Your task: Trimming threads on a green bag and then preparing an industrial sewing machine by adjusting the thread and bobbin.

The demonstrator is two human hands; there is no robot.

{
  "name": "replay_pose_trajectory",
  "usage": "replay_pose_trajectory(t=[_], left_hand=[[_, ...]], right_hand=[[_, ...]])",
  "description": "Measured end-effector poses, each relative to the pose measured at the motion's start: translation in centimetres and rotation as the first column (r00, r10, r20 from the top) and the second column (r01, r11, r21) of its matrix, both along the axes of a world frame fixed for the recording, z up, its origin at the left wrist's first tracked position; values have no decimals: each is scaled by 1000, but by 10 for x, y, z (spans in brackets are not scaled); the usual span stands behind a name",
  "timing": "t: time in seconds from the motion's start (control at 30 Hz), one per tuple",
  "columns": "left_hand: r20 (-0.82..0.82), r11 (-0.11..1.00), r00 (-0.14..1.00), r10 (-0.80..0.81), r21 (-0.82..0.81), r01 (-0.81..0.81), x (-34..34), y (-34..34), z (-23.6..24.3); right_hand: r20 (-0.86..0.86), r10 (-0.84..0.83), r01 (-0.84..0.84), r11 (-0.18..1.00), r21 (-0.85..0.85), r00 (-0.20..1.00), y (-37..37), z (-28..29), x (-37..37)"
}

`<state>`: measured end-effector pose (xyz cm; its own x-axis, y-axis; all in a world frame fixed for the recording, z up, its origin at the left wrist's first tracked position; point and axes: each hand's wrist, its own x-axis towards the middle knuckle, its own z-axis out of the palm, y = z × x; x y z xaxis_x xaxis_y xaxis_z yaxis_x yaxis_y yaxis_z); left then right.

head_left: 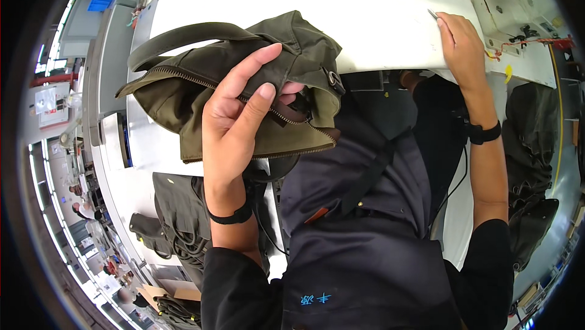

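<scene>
Gaping along its zip, one soft olive-green fabric bag (pixel 298 59) was held up left of centre in the upper half of the frame, over a white tabletop (pixel 378 25). One curved olive handle (pixel 183 32) and a brass-toothed zipper (pixel 183 74) were shown on it. Its zipped edge was loosely grasped by the left hand (pixel 234 113), the thumb in front, some fingers curled behind, the forefinger stretched out. At upper right, one slim silver metal tool (pixel 432 14) was pinched in the fingertips of the right hand (pixel 460 40); its kind could not be told. By judgement, the zipped opening was being checked or tidied; steadying of that edge and bringing of the tool to it seemed called for next. Two black wristbands (pixel 484 133) were worn, one per wrist. Dark olive fabric heaps (pixel 186 202), apparently bags, were seen at lower left and far right; no sure count could be made.
</scene>
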<state>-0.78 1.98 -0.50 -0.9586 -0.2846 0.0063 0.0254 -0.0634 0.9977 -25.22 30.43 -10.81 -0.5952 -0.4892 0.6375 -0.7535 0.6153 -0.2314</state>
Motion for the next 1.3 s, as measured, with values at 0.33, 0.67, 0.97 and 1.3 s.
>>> replay_pose_trajectory(t=[0.33,0.67,0.97,1.3], left_hand=[[52,996,999,-8,91,3,-9,2,-1],[10,995,1000,-17,99,16,-8,9,-7],[22,991,1000,14,130,-17,-6,8,-5],[15,986,1000,24,164,-26,-5,10,-5]], right_hand=[[677,278,59,901,-430,681,-43,59,75],[324,525,-413,838,-355,787,-89,96,116],[363,536,-423,837,-348,762,-96,93,130],[291,485,-398,863,-312,824,-100,85,133]])
